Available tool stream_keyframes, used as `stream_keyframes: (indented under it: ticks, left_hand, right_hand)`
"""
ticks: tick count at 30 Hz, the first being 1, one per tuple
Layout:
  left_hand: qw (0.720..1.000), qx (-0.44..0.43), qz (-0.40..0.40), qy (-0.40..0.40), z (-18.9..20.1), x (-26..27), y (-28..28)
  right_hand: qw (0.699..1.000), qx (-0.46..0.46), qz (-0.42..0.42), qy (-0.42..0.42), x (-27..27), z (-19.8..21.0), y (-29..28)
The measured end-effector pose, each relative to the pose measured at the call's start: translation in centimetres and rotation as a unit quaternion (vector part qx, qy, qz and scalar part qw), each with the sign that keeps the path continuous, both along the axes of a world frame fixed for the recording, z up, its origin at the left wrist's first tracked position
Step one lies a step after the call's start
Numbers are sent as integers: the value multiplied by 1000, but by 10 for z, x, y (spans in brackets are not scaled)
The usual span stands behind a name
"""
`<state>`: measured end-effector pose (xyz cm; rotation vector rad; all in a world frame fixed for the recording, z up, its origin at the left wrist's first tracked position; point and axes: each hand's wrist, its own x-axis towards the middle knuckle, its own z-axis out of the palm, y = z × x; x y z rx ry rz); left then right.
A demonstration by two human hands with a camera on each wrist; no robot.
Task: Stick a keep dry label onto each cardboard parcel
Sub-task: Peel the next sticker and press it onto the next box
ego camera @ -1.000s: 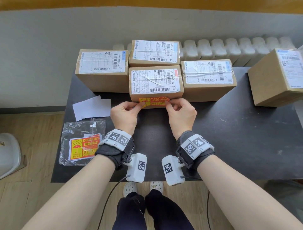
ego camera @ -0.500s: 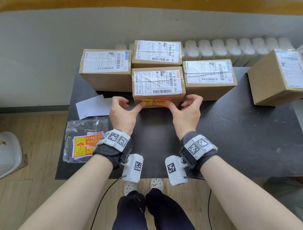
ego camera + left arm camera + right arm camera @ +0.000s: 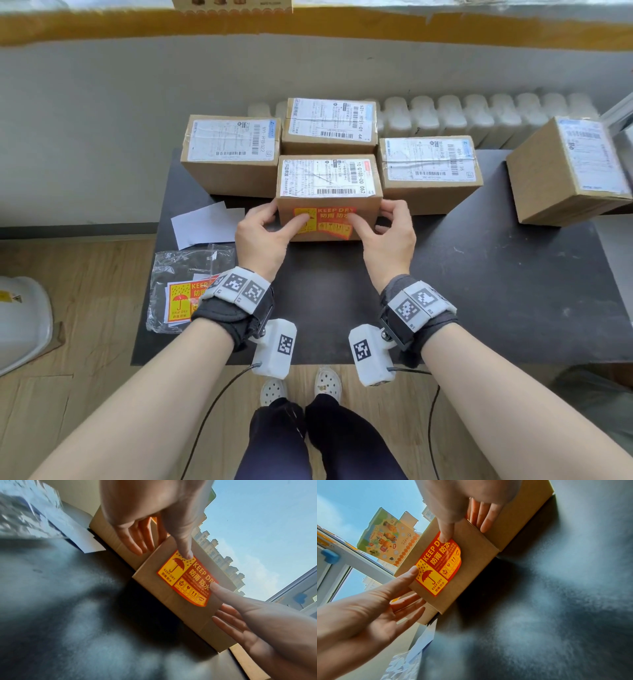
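Observation:
The centre cardboard parcel stands on the black table with a red-and-yellow keep dry label on its front face. My left hand presses its thumb on the label's umbrella end, and its straight fingers lie along the parcel's left side. My right hand presses its thumb on the label's right end, fingers along the right side. The left wrist view shows the label under both thumbs. In the right wrist view the label's lower right corner curls off the cardboard.
Other parcels stand at the left, behind, at the right and at the far right. A clear bag of spare labels and white backing paper lie at the table's left. A radiator runs behind.
A second ago both hands pinched the label at the parcel's front face, then the index fingers pressed it. Now the thumbs press it and the fingers reach along the parcel's sides.

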<state>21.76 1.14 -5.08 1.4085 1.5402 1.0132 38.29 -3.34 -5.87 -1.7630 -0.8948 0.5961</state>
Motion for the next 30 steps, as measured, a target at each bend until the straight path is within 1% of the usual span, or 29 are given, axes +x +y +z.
stream_keyframes:
  ticks: [2,7,11,14,19,22,25,30]
  left_hand:
    - [999,-12,-16,-36,11,-5,-8]
    - [995,-60,-39,-65,31,-25,-25]
    - [990,-102,-16,-96,38,-35,-35]
    - [985,-129,-10,-113,38,-44,-41]
    - [983,-150,-32,-103,38,-53,-50]
    - [980,-173,-42,-94,34,-54,-53]
    - [974,-197,-72,-86,41,-49,-56]
    - [974,-193,-108,-56,27,-47,-55]
  right_hand:
    - [999,-11,22,26,-2,13,-8]
    - [996,-48,72,34,-6,38,-31]
    - [991,-67,91,74,-12,51,-44]
    - [989,-76,98,79,-17,59,-52]
    - [987,-105,104,58,-21,64,-66]
    - [983,-140,107,52,-22,62,-72]
    - [977,-174,108,52,-21,57,-74]
    - [969,-209,122,43,-21,46,-68]
